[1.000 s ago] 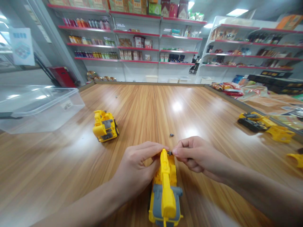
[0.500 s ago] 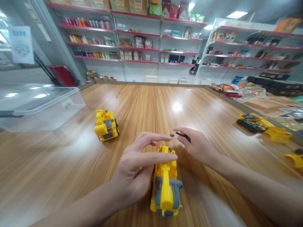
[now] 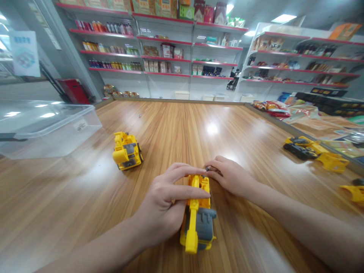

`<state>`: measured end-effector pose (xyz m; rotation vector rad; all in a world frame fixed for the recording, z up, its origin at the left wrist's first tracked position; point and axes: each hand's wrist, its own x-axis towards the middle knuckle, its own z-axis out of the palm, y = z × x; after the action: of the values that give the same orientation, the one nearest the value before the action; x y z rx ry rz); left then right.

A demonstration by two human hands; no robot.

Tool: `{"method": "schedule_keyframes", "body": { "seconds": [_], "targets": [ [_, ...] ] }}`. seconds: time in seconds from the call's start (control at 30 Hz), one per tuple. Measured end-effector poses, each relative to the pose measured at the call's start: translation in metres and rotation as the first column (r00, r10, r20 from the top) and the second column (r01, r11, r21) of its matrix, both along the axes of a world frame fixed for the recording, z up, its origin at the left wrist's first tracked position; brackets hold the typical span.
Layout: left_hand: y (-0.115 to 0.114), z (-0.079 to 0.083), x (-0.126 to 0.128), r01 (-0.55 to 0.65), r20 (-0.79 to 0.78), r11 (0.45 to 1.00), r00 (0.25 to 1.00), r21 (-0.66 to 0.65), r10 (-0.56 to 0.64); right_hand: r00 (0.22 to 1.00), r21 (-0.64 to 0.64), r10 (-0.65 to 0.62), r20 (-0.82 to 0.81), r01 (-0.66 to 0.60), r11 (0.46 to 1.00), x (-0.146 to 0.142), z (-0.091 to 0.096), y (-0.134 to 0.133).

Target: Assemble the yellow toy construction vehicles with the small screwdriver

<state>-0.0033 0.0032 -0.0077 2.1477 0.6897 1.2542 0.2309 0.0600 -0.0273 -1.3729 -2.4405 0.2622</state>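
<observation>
A yellow and grey toy construction truck (image 3: pixel 200 223) stands on the table in front of me, its yellow boom pointing towards me. My left hand (image 3: pixel 173 195) is closed over its far part from the left, with two fingers lying across the top; the thumb is mostly hidden. Just beyond the truck's far right corner, my right hand (image 3: pixel 227 174) pinches a small dark piece (image 3: pixel 209 168). Most of that piece is covered by the fingers, and its exact kind cannot be made out. The right fingertips are close to the left index fingertip.
Another yellow toy truck (image 3: pixel 127 151) stands to the left. At right are a toy vehicle with black tracks (image 3: pixel 300 148) and a yellow part (image 3: pixel 353 192). A clear plastic bin (image 3: pixel 57 129) is at far left, a tiny piece (image 3: pixel 139 116) towards the back. Packaged goods (image 3: pixel 274 108) lie beyond the right edge.
My right hand has moved left and nearer the truck, its fingers closing together; the thin black piece it showed is now mostly covered. The truck's boom has swung slightly left under my left hand.
</observation>
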Motion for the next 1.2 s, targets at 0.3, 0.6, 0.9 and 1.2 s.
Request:
{"method": "schedule_keyframes", "body": {
  "seconds": [0.3,0.6,0.9,1.2],
  "targets": [
    [-0.001,0.000,-0.005,-0.126,-0.038,0.962,0.992,-0.242,0.120,0.978,0.061,0.002,-0.209,0.011,0.998,-0.008,0.015,-0.009],
    [-0.009,0.012,0.002,-0.255,-0.046,0.898,0.966,-0.359,0.255,0.891,0.092,0.096,-0.444,-0.061,0.994,-0.017,0.028,-0.036],
    [-0.017,0.018,0.005,-0.316,-0.227,0.909,0.939,-0.271,0.259,0.957,0.142,-0.192,-0.218,0.225,0.964,0.001,0.018,-0.008],
    [-0.007,0.012,0.003,-0.332,-0.107,0.891,0.943,-0.308,0.315,0.857,0.030,-0.507,0.090,0.507,0.862,0.062,0.033,0.022]
  ]
}}
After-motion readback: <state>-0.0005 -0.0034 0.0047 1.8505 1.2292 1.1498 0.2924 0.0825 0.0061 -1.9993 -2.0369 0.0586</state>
